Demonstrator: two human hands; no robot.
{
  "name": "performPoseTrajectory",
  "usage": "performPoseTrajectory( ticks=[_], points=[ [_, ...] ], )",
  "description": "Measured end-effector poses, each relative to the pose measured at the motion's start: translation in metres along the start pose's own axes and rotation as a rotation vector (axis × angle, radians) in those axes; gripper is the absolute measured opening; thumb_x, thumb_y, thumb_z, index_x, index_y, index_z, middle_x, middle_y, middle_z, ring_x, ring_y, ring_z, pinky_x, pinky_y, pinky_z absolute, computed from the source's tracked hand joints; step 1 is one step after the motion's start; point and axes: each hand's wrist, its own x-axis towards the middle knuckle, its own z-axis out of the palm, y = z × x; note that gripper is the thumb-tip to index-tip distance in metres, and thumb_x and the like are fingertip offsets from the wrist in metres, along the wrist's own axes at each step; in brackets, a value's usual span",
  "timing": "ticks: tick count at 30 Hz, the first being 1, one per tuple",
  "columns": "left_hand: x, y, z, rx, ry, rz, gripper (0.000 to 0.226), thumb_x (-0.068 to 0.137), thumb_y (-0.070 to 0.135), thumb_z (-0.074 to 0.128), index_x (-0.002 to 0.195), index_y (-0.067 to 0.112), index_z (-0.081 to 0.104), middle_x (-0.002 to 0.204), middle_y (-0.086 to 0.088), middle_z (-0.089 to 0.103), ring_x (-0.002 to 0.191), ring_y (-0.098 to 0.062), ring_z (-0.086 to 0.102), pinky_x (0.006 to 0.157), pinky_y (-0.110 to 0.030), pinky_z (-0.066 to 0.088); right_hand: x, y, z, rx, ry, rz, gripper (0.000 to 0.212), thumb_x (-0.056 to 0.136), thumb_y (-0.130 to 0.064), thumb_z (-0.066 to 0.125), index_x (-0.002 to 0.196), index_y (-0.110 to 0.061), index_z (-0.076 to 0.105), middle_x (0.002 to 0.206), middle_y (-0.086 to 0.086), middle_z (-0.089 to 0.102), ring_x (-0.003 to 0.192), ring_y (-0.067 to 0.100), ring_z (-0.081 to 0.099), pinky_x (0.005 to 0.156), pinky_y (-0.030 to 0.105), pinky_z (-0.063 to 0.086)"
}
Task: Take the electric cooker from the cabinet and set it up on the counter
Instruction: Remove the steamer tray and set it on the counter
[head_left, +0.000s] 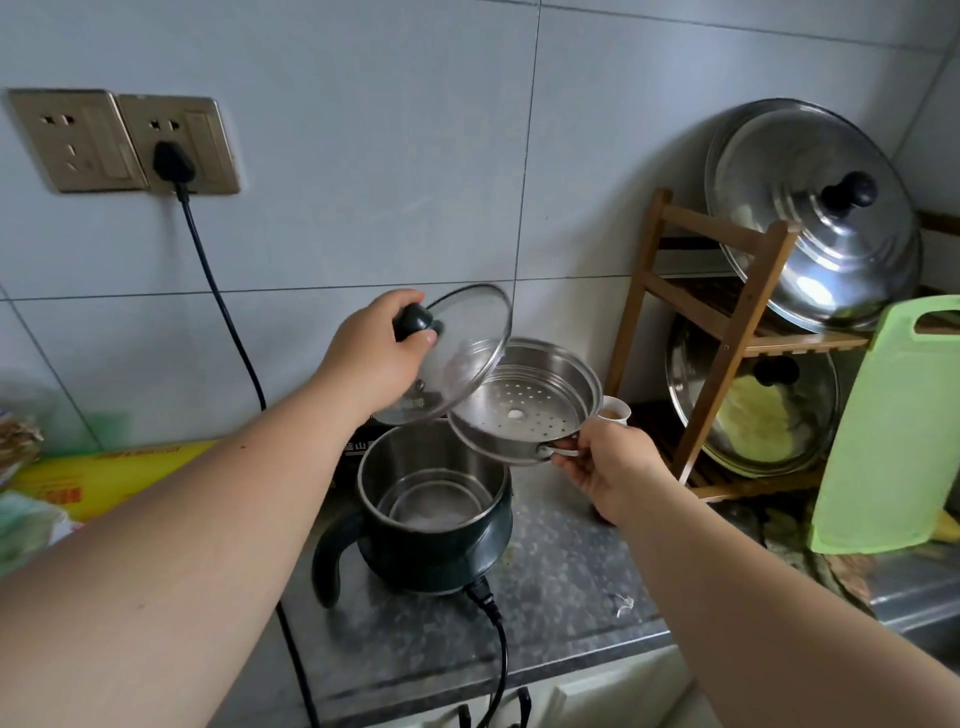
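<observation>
The dark green electric cooker (447, 551) stands on the speckled counter (566, 577), its steel pot uncovered and its handle pointing to the front left. Its black cord (493, 623) runs from the base, and a black plug (174, 163) sits in the wall socket. My left hand (379, 358) grips the black knob of the glass lid (462, 353), which is tilted above the pot. My right hand (608, 467) holds the perforated steel steamer tray (524, 405) by its side handle, just above and right of the pot's rim.
A wooden rack (727, 343) at the right holds two large steel lids. A green cutting board (893, 431) leans beside it. A small cup (615, 410) stands behind the steamer tray. Yellow packaging (104, 478) lies at the left. The counter's front edge is close.
</observation>
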Motion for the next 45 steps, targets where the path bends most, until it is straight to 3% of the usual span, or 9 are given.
performPoseTrajectory(
  ticks=[3, 7, 10, 16, 22, 28, 41, 45],
  points=[
    [-0.003, -0.018, -0.004, 0.102, -0.062, -0.040, 0.043, 0.083, 0.027, 0.060, 0.125, 0.031, 0.051, 0.126, 0.000, 0.057, 0.098, -0.014, 0.050, 0.082, -0.025, 0.033, 0.009, -0.006, -0.005, 0.085, 0.080, -0.017, 0.020, 0.082, 0.004, 0.039, 0.082, -0.009, 0.054, 0.060, 0.010, 0.066, 0.038, 0.015, 0.063, 0.055, 0.029, 0.053],
    [-0.017, -0.039, 0.004, 0.234, -0.163, -0.102, 0.045, 0.083, 0.028, 0.058, 0.127, 0.032, 0.048, 0.128, -0.003, 0.057, 0.109, -0.025, 0.054, 0.086, -0.029, 0.041, 0.020, -0.013, -0.012, 0.117, 0.151, -0.033, 0.020, 0.080, 0.002, 0.039, 0.086, -0.007, 0.057, 0.070, 0.015, 0.066, 0.042, 0.019, 0.063, 0.036, 0.020, 0.047],
    [-0.024, -0.046, 0.015, 0.337, -0.231, -0.132, 0.046, 0.083, 0.029, 0.056, 0.128, 0.032, 0.046, 0.128, -0.005, 0.057, 0.107, -0.029, 0.056, 0.090, -0.039, 0.047, 0.025, -0.016, -0.015, 0.136, 0.180, -0.047, 0.029, 0.077, 0.003, 0.040, 0.099, -0.001, 0.059, 0.071, 0.019, 0.067, 0.039, 0.020, 0.060, 0.035, 0.020, 0.045],
    [-0.035, -0.053, 0.048, 0.438, -0.324, -0.086, 0.046, 0.084, 0.029, 0.057, 0.129, 0.030, 0.047, 0.129, -0.007, 0.055, 0.106, -0.028, 0.055, 0.075, -0.029, 0.041, 0.028, -0.013, -0.019, 0.187, 0.219, -0.035, 0.022, 0.081, -0.002, 0.046, 0.099, -0.002, 0.058, 0.076, 0.019, 0.069, 0.043, 0.019, 0.066, 0.036, 0.019, 0.047],
    [-0.039, -0.059, 0.067, 0.442, -0.362, -0.086, 0.046, 0.084, 0.029, 0.058, 0.129, 0.031, 0.046, 0.124, -0.009, 0.054, 0.108, -0.030, 0.052, 0.078, -0.034, 0.045, 0.025, -0.009, -0.025, 0.182, 0.218, 0.001, 0.014, 0.085, -0.006, 0.049, 0.096, -0.007, 0.058, 0.086, 0.018, 0.070, 0.054, 0.021, 0.070, 0.041, 0.020, 0.050],
    [-0.039, -0.061, 0.067, 0.483, -0.388, -0.069, 0.046, 0.084, 0.029, 0.058, 0.128, 0.030, 0.046, 0.124, -0.009, 0.055, 0.111, -0.030, 0.050, 0.079, -0.034, 0.043, 0.020, -0.006, -0.025, 0.198, 0.218, 0.006, 0.010, 0.086, -0.003, 0.048, 0.086, -0.011, 0.054, 0.083, 0.015, 0.068, 0.062, 0.023, 0.070, 0.040, 0.020, 0.049],
    [-0.034, -0.061, 0.053, 0.566, -0.484, -0.132, 0.050, 0.081, 0.015, 0.056, 0.128, 0.028, 0.044, 0.126, -0.010, 0.053, 0.104, -0.029, 0.052, 0.071, -0.029, 0.041, 0.005, 0.006, -0.025, 0.126, 0.181, 0.029, 0.013, 0.084, -0.001, 0.044, 0.083, -0.010, 0.054, 0.075, 0.015, 0.070, 0.046, 0.018, 0.066, 0.037, 0.019, 0.047],
    [-0.038, -0.060, 0.053, 0.637, -0.452, -0.137, 0.052, 0.080, 0.012, 0.054, 0.129, 0.026, 0.042, 0.125, -0.013, 0.053, 0.109, -0.034, 0.048, 0.077, -0.034, 0.042, 0.002, 0.014, -0.024, 0.102, 0.169, 0.046, 0.015, 0.083, 0.001, 0.044, 0.083, -0.009, 0.054, 0.072, 0.014, 0.069, 0.043, 0.018, 0.066, 0.036, 0.019, 0.047]
  ],
)
